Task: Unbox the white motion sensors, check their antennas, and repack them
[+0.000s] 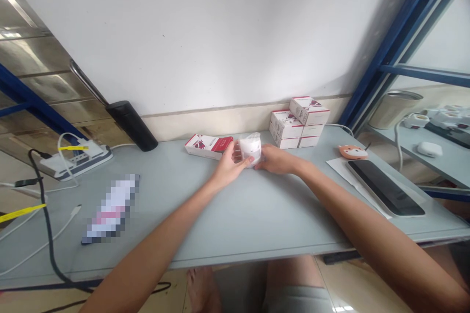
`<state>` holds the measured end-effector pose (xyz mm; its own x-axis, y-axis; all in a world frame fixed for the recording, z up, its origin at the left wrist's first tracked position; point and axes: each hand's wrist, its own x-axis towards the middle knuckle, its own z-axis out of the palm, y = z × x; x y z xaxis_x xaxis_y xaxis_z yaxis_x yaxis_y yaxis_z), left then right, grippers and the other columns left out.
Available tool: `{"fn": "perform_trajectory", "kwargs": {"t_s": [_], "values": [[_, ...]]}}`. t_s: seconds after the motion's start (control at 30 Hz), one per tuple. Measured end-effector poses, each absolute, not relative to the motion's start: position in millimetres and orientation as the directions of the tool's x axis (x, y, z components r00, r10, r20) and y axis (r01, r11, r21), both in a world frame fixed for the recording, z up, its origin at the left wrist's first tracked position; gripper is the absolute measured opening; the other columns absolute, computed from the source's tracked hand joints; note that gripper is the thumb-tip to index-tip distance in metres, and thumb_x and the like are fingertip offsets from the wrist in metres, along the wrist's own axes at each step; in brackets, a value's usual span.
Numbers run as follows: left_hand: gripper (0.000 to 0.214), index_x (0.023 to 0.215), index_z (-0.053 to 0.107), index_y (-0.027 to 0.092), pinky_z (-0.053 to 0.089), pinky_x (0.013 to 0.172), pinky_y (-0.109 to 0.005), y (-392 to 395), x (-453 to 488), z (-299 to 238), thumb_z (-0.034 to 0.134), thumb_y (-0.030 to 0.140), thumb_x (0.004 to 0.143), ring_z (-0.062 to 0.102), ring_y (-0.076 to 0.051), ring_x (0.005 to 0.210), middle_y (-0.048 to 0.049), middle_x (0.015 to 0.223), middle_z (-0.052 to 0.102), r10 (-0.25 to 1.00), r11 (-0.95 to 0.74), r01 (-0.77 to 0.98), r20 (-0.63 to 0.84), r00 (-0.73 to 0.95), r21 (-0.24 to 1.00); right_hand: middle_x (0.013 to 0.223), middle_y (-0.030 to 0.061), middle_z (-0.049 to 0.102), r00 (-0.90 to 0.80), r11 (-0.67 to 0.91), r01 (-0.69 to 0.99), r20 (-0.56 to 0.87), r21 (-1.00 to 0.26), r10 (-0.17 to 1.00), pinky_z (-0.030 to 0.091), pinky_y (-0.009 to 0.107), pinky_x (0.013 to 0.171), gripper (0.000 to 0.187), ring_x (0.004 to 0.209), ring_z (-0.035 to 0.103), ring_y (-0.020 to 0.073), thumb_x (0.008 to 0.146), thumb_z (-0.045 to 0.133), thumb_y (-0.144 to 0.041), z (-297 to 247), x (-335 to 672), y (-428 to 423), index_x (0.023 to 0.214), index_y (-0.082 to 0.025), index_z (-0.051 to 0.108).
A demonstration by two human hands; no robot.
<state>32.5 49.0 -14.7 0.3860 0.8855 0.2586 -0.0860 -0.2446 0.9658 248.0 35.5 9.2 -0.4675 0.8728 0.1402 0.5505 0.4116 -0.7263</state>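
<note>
Between my left hand [231, 164] and my right hand [275, 159] stands a small white cylindrical item in clear plastic wrap [250, 149]. Both hands grip it from opposite sides, just above the pale grey-blue tabletop [235, 220]. Close to my left hand, a white and red box [207, 146] lies flat, its edge nearly touching the wrapped item. Behind my right hand rises a stack of several similar boxes [295, 124].
A black tablet [385, 188] rests on white paper at the right, with an orange animal-shaped object [353, 152] above it. A black bottle [132, 125] lies at the back left beside a white power strip [75, 161]. Cables trail over the left side.
</note>
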Motion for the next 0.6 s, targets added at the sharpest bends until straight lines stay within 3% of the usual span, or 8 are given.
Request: {"fn": "perform_trajectory", "kwargs": {"t_s": [0.17, 0.27, 0.47, 0.6], "values": [[0.061, 0.118, 0.057, 0.023, 0.058, 0.095, -0.041, 47, 34, -8, 0.093, 0.046, 0.074, 0.072, -0.028, 0.11, -0.011, 0.124, 0.071, 0.895, -0.222, -0.108, 0.246, 0.372, 0.969, 0.09, 0.0052, 0.076, -0.488, 0.405, 0.585, 0.095, -0.703, 0.868, 0.049, 0.038, 0.076, 0.006, 0.083, 0.067, 0.027, 0.083, 0.074, -0.025, 11, 252, 33, 0.089, -0.025, 0.074], [0.063, 0.118, 0.055, 0.024, 0.059, 0.094, -0.041, 43, 33, -5, 0.094, 0.043, 0.072, 0.073, -0.027, 0.109, -0.0109, 0.123, 0.072, 0.9, -0.189, -0.113, 0.218, 0.377, 0.975, 0.09, 0.0047, 0.076, -0.48, 0.395, 0.595, 0.084, -0.7, 0.873, 0.047, 0.037, 0.071, 0.011, 0.079, 0.065, 0.0259, 0.083, 0.071, -0.022, 16, 255, 32, 0.094, -0.025, 0.072], [0.072, 0.127, 0.05, 0.025, 0.06, 0.093, -0.045, 38, 32, 3, 0.095, 0.034, 0.071, 0.074, -0.029, 0.108, -0.0102, 0.121, 0.074, 0.929, -0.104, -0.151, 0.15, 0.339, 0.983, 0.099, 0.0058, 0.075, -0.462, 0.383, 0.562, 0.106, -0.733, 0.881, 0.048, 0.039, 0.078, 0.026, 0.087, 0.063, 0.0257, 0.086, 0.068, -0.025, 28, 258, 30, 0.112, -0.024, 0.073], [0.061, 0.123, 0.055, 0.024, 0.059, 0.098, -0.045, 40, 29, 16, 0.092, 0.034, 0.076, 0.069, -0.029, 0.12, -0.0102, 0.132, 0.069, 0.951, -0.095, -0.245, 0.16, 0.264, 0.965, 0.105, 0.0055, 0.073, -0.426, 0.355, 0.358, 0.187, -0.864, 0.885, 0.051, 0.039, 0.084, 0.037, 0.093, 0.065, 0.024, 0.091, 0.071, -0.039, 37, 256, 27, 0.124, -0.023, 0.069]]}}
